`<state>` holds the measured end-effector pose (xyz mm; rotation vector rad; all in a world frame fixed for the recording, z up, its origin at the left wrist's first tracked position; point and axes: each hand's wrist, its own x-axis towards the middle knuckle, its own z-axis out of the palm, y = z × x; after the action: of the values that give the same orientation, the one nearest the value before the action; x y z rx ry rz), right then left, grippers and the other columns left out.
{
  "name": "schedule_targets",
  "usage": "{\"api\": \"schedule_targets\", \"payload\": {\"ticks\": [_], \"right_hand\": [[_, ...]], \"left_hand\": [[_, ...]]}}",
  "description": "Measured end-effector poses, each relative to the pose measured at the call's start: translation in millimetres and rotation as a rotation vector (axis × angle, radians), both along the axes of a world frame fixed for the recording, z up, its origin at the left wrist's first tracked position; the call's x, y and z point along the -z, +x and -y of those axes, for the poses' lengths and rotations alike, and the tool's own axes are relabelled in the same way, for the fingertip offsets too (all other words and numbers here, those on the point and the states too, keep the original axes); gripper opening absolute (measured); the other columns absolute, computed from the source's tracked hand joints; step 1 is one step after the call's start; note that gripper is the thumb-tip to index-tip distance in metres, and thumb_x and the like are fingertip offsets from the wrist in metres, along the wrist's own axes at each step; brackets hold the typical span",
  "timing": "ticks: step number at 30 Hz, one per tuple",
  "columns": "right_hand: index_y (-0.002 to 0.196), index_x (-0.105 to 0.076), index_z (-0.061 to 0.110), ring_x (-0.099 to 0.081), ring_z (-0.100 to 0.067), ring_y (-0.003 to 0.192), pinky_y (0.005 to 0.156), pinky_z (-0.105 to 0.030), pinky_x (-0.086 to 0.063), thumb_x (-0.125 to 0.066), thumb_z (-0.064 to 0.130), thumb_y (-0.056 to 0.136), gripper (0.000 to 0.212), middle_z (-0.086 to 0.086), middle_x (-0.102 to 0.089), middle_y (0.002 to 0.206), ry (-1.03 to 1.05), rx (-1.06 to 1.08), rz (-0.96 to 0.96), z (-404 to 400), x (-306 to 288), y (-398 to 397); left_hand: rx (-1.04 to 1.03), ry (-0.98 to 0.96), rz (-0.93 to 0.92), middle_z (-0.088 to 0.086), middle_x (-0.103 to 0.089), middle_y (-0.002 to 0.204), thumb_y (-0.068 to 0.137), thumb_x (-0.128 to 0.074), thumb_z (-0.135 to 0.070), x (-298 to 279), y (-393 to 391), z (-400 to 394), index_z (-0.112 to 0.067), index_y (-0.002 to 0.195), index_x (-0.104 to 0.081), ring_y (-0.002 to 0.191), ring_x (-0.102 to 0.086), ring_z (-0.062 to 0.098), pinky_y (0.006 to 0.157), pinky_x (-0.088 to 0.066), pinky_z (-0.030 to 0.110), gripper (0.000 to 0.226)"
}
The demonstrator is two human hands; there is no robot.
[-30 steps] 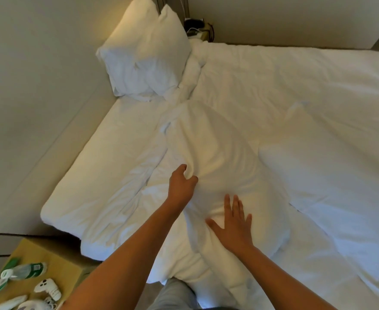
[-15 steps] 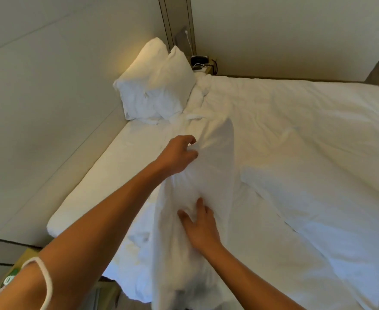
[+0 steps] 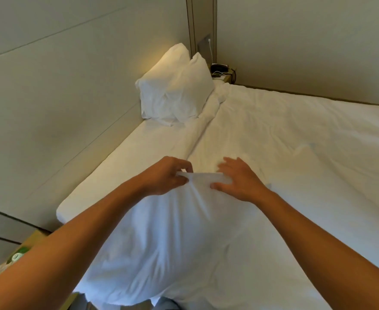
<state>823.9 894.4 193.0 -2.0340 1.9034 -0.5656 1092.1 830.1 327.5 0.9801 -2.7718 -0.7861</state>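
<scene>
A plump white fabric pillow [image 3: 173, 242] stands upright over the near edge of the white-sheeted bed [image 3: 295, 153]. The left hand [image 3: 166, 175] has its grip pinched on the top seam, the right hand [image 3: 240, 180] clasping that seam alongside

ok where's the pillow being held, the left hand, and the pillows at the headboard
held pillow [image 3: 173, 242]: head view, middle of its case
left hand [image 3: 166, 175]: head view, back of the hand
headboard pillows [image 3: 175, 92]: head view, front pillow's face
</scene>
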Motion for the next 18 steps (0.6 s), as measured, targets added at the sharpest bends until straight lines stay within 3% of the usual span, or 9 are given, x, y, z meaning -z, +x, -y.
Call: {"api": "schedule_targets", "payload": {"ticks": [1,2,4,6,10,14,18], "right_hand": [[0.1,-0.067,0.028,-0.062,-0.025,0.115,0.096,-0.036,-0.045,-0.056,0.073,0.089,0.048,0.007,-0.066,0.106,0.024,-0.006,-0.012,0.5,6.9,-0.4],[0.085,-0.061,0.025,-0.064,-0.024,0.092,0.078,-0.036,-0.045,-0.057,0.063,0.093,0.04,0.008,-0.06,0.086,0.027,0.008,0.006,-0.9,15.0,0.3],[0.078,-0.051,0.021,-0.058,-0.02,0.072,0.066,-0.035,-0.039,-0.054,0.047,0.102,0.035,0.008,-0.053,0.074,0.001,0.045,0.07,-6.8,29.9,5.2],[0.076,-0.045,0.023,-0.052,-0.012,0.062,0.059,-0.033,-0.036,-0.048,0.045,0.106,0.037,0.011,-0.05,0.068,-0.051,0.074,0.104,-11.0,36.6,15.2],[0.068,-0.03,0.031,-0.038,-0.009,0.047,0.047,-0.029,-0.031,-0.045,0.048,0.106,0.045,0.009,-0.041,0.052,-0.101,0.081,0.183,-10.6,28.5,44.7],[0.066,-0.027,0.032,-0.036,-0.012,0.045,0.047,-0.033,-0.032,-0.049,0.043,0.106,0.047,0.007,-0.041,0.05,-0.131,0.039,0.173,-6.1,-0.7,62.5],[0.063,-0.036,0.03,-0.036,-0.009,0.046,0.047,-0.023,-0.033,-0.057,0.05,0.101,0.048,0.007,-0.043,0.051,-0.207,0.073,0.292,-3.9,-33.4,69.5]], "left_hand": [[-0.017,0.012,0.004,-0.004,-0.069,0.08,0.09,-0.07,-0.014,7.5,5.6,-2.1,-0.018,0.098,-0.073,0.066,-0.061,0.004,0.063,-0.046,0.02,0.009],[-0.044,0.028,0.008,-0.002,-0.07,0.078,0.091,-0.069,-0.015,14.6,11.4,-3.8,-0.02,0.097,-0.072,0.065,-0.062,0.009,0.063,-0.048,0.025,0.008],[-0.126,0.039,0.012,0.001,-0.071,0.078,0.093,-0.067,-0.018,27.1,23.8,-6.4,-0.022,0.097,-0.07,0.069,-0.065,0.016,0.064,-0.052,0.033,0.007],[-0.215,0.017,0.012,-0.001,-0.071,0.083,0.094,-0.066,-0.023,37.1,37.8,-7.3,-0.024,0.098,-0.069,0.075,-0.066,0.013,0.068,-0.053,0.035,0.005],[-0.368,0.007,0.036,0.0,-0.073,0.093,0.097,-0.064,-0.031,52.4,66.2,-8.8,-0.022,0.104,-0.071,0.084,-0.066,0.016,0.074,-0.054,0.034,0.014],[-0.475,-0.017,0.043,0.003,-0.075,0.1,0.098,-0.064,-0.029,50.7,87.5,-8.2,-0.017,0.104,-0.074,0.092,-0.067,0.022,0.083,-0.056,0.039,0.017],[-0.51,-0.108,-0.071,0.001,-0.072,0.082,0.097,-0.066,-0.027,35.4,94.9,-1.1,-0.019,0.096,-0.073,0.072,-0.063,0.016,0.067,-0.051,0.035,0.011]]}}
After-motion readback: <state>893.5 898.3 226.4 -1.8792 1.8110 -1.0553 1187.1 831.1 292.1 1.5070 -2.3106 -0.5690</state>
